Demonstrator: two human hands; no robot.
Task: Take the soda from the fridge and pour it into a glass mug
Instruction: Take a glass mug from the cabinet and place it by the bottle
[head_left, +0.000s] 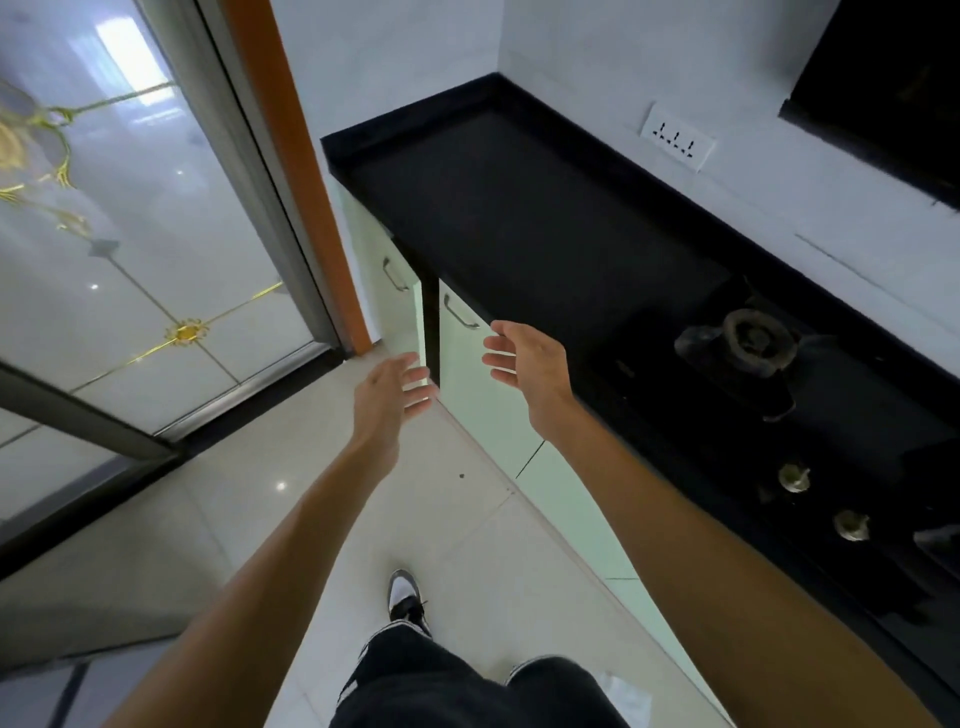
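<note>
My left hand (392, 387) and right hand (525, 359) reach out spread and empty, above the floor (322, 519) beside the bench (519, 218). The soda, fridge and mug are all out of view, so I'd look round for the fridge first, keeping one hand free to open it.

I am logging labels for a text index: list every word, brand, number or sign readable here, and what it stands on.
No text can be read in this view.
Socket plate: only plug holes, no lettering.
Stove knobs: any markings are too small and dark to read.
Glass door: gold ornament only, no words.
Shoe: no legible brand.
</note>
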